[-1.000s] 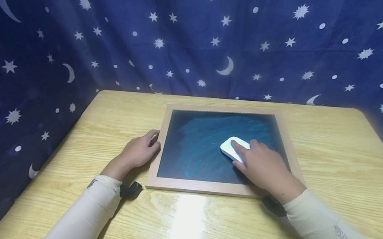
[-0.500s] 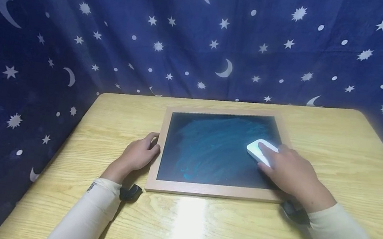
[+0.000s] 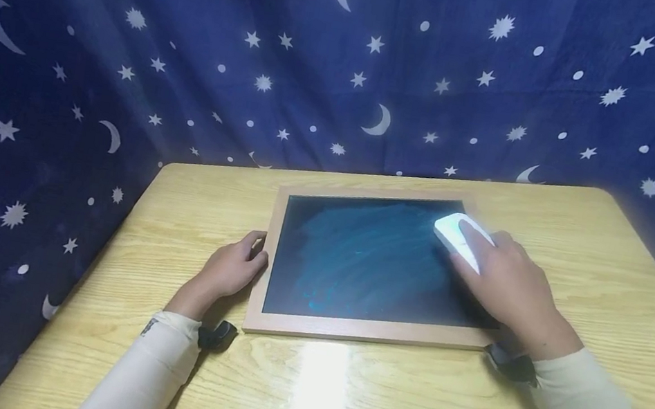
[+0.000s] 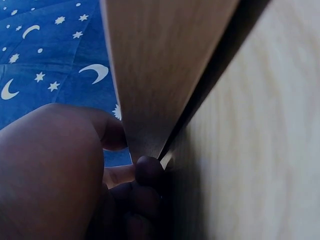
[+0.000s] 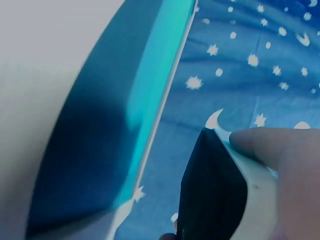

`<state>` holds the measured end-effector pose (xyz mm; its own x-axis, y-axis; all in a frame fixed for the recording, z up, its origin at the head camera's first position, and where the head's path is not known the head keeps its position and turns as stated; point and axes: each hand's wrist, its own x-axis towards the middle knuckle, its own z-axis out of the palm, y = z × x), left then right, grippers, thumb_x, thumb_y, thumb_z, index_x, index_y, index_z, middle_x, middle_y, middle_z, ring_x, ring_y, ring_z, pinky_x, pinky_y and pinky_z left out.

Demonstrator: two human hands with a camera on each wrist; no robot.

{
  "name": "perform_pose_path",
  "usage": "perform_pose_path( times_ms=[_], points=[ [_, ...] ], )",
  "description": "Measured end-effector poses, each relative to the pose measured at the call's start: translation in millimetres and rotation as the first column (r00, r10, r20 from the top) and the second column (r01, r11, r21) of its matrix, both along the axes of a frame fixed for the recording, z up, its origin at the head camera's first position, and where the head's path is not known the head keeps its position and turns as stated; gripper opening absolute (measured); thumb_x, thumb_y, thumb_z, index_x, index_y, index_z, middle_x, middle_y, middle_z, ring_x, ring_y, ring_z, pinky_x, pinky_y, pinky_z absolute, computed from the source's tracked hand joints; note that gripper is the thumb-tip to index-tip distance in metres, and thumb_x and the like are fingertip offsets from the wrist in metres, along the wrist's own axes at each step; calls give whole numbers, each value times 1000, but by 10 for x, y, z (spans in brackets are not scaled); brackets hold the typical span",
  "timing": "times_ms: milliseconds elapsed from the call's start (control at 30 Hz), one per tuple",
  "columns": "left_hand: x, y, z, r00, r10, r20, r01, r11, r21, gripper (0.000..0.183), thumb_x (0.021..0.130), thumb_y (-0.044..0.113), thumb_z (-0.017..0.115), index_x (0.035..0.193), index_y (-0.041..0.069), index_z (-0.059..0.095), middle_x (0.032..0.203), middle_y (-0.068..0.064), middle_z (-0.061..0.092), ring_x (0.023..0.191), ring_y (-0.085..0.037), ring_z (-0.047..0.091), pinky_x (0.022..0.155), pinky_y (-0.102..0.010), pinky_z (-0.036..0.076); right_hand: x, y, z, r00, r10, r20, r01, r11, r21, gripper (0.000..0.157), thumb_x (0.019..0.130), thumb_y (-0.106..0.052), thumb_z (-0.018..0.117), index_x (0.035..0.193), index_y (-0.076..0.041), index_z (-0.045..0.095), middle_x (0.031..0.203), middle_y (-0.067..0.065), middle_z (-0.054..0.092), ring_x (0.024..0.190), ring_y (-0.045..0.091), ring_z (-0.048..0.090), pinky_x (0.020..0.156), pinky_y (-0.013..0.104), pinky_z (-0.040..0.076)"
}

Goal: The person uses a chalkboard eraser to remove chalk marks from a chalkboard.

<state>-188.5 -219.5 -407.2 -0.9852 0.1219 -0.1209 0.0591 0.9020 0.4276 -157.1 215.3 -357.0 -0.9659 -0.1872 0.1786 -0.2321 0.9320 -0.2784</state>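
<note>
A wood-framed blackboard [image 3: 370,259] lies on the table, with smeared teal chalk marks, brighter strokes showing at its lower left. My left hand [image 3: 232,268] holds its left frame edge; the left wrist view shows the thumb [image 4: 114,134] at the frame [image 4: 160,65] and curled fingers low against its side. Over the board's right part, my right hand [image 3: 511,283] grips a white blackboard eraser [image 3: 455,233], index finger stretched along its top. In the right wrist view the dark underside of the eraser [image 5: 212,185] faces the board [image 5: 100,125], with a gap between them.
The pale wooden table [image 3: 209,195] extends around the board on all sides. A dark blue curtain [image 3: 316,14] with moons and stars closes off the back and left. Dark wrist devices [image 3: 216,337] sit at both sleeve cuffs.
My right hand has carried the eraser rightward across the board, then farther up toward its upper right, tilting it. The left hand stays at the frame. The head view has shifted slightly.
</note>
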Motion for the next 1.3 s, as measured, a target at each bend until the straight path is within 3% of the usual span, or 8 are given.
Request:
perform_pose_path(
  times_ms=[233, 500, 1100, 1300],
  points=[
    [-11, -6, -26, 1000, -4, -3, 4, 1000, -10, 55, 102, 39, 38, 151, 14, 40, 138, -22, 60, 124, -42, 60, 100, -56, 46, -115, 274, -41, 995, -76, 62, 76, 997, -6, 64, 103, -48, 44, 157, -16, 31, 118, 37, 53, 103, 55, 56, 69, 71, 47],
    [-6, -21, -22, 1000, -11, -11, 11, 1000, -10, 55, 103, 39, 38, 151, 13, 40, 138, -22, 60, 124, -43, 60, 100, -56, 46, -186, 506, -48, 981, -137, 137, 140, 990, -6, 76, 101, -62, 34, 157, -12, 30, 119, 41, 52, 108, 57, 52, 74, 74, 44],
    [11, -7, -10, 1000, 1, 4, -1, 1000, 8, 56, 103, 41, 37, 152, 14, 39, 138, -22, 60, 126, -42, 58, 103, -56, 45, -258, 791, -140, 964, -137, 228, 125, 990, 65, 74, 103, -56, 34, 153, -1, 31, 117, 46, 50, 104, 60, 54, 71, 70, 47],
    [3, -8, -11, 1000, -6, -2, 6, 1000, 8, 57, 103, 42, 37, 152, 14, 39, 138, -22, 60, 126, -42, 59, 102, -56, 45, -257, 816, -185, 960, -139, 243, 126, 990, 70, 71, 101, -47, 44, 153, -1, 29, 114, 47, 48, 98, 59, 55, 64, 67, 48]
  ],
)
